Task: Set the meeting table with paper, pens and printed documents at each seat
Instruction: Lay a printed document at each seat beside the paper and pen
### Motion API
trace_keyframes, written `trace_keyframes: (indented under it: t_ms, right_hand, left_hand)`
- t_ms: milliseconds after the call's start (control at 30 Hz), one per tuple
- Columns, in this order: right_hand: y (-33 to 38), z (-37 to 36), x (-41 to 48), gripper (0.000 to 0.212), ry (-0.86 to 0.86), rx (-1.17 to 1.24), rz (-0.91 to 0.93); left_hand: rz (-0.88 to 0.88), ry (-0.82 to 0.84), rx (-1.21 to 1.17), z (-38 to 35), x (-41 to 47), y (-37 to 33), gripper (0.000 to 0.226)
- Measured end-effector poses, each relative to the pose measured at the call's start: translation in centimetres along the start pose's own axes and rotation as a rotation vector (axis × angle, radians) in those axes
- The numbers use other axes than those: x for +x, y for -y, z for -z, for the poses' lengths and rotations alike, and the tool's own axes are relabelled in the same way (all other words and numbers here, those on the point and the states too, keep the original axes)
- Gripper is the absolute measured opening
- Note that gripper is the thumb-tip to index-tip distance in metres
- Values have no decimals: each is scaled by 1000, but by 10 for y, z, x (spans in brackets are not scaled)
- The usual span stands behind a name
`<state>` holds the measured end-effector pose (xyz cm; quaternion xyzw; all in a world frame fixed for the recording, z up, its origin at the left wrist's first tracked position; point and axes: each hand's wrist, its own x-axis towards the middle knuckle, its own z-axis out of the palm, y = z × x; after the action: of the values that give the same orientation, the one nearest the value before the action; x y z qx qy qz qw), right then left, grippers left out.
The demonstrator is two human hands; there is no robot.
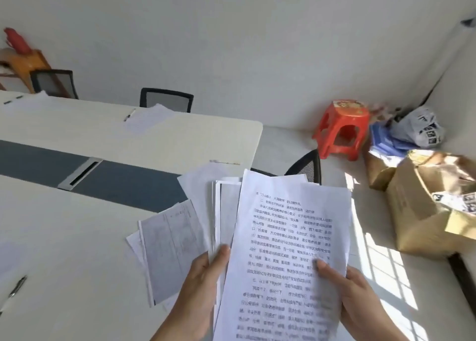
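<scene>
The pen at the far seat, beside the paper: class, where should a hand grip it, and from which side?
Grip the pen at mid-barrel, pinching across its width from above. It lies flat on the table along the left edge of the paper, so probably only the top and its left side are open.

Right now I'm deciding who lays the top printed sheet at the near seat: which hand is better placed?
The right hand: its thumb pins the top printed sheet, while the left hand supports the stack.
</scene>
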<state>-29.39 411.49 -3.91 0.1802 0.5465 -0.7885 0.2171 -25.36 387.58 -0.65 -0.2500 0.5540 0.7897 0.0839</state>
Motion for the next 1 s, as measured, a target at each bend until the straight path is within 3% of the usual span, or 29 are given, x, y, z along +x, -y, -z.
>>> trace_keyframes:
  t_ms: [100, 200, 333, 500, 633, 767, 933, 1000]
  right_hand:
    - [20, 52, 1, 32, -125, 11, 63]
    - [45, 115, 3, 32, -243, -18, 126]
    - [75, 183, 11, 25, -390, -10, 210]
    - [97, 236, 33, 23, -575, 15, 267]
    - [124, 257, 66, 21, -661, 71, 298]
    - [163, 276, 111, 22, -722, 91, 368]
    - [224, 299, 168, 30, -780, 40, 436]
    - [251, 308, 191, 31, -777, 27, 481]
  left_hand:
    - [-45, 18, 61, -63, 13, 9, 47]
    - [-64, 141, 127, -135, 20, 20, 24]
    - [31, 220, 61, -209, 35, 38, 31]
    - [126, 130, 60, -267, 63, 46, 29]
    - [165, 107, 71, -304, 108, 44, 40]
    - [187, 178, 33, -343, 168, 29, 65]
    - [158, 247, 28, -401, 249, 0, 34]
    - [143, 272, 40, -423, 280, -19, 31]
